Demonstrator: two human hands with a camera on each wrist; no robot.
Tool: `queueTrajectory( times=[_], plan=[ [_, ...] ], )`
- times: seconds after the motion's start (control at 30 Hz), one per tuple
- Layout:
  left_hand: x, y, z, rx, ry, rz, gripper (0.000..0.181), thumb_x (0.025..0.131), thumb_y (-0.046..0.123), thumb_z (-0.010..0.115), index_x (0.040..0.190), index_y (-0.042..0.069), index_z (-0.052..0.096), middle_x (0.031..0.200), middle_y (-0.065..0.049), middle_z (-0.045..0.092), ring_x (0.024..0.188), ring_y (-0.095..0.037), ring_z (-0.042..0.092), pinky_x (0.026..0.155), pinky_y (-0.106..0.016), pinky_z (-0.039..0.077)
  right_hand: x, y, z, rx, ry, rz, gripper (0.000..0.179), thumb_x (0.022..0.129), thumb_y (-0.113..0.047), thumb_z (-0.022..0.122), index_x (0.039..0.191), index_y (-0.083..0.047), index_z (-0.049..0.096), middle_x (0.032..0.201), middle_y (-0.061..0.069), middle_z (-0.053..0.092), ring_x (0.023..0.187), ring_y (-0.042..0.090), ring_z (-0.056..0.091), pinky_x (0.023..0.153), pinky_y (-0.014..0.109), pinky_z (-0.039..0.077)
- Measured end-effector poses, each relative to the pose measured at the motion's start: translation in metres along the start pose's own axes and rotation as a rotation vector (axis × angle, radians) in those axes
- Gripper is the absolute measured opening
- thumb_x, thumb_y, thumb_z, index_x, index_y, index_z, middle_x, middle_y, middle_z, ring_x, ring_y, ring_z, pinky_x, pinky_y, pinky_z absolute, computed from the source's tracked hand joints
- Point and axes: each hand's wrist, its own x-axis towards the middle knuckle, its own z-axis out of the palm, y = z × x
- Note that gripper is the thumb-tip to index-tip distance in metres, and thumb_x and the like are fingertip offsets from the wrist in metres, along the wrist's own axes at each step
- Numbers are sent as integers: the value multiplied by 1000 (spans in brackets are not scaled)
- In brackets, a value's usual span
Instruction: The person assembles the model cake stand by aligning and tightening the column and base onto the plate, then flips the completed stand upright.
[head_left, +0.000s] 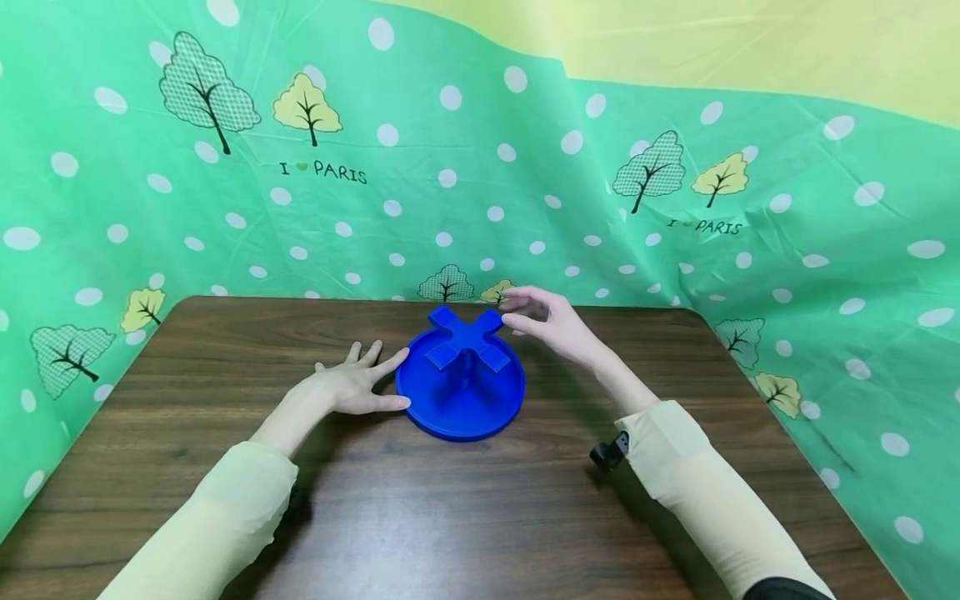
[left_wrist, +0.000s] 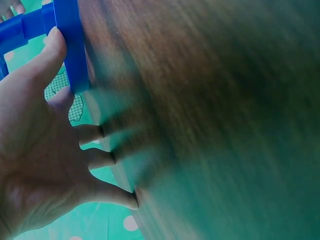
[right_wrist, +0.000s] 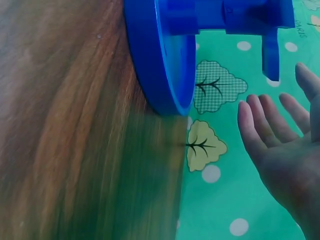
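Note:
A blue round tray-like base (head_left: 459, 425) with a raised rim stands on the table. From its middle rises a short post (right_wrist: 210, 15) topped by a flat blue cross-shaped piece (head_left: 468, 336) with blunt arms. My left hand (head_left: 352, 386) rests at the left side of the base, thumb and index fingertip touching the rim, the other fingers spread on the wood. In the left wrist view the thumb (left_wrist: 54, 47) lies against the base's wall. My right hand (head_left: 547, 321) hovers beside the cross's far right arm, fingers loosely bent and holding nothing.
The dark wood-grain table (head_left: 360, 508) carries the blue piece near its far edge. A green dotted cloth with printed trees (head_left: 480, 167) hangs behind and along the sides. A small black device (head_left: 609, 452) sits at the right wrist, by the sleeve cuff.

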Motion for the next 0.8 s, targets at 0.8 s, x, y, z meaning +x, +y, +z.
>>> queueTrajectory(
  times=[0.8],
  plan=[
    [1, 1, -2, 8, 2, 0, 88, 98, 69, 49, 167, 33, 7, 174, -21, 0, 158, -53, -4, 105, -92, 5, -14, -3, 6, -139, -13, 59, 29, 94, -30, 77, 118, -17, 71, 107, 7, 72, 101, 23, 67, 89, 36, 55]
  ],
)
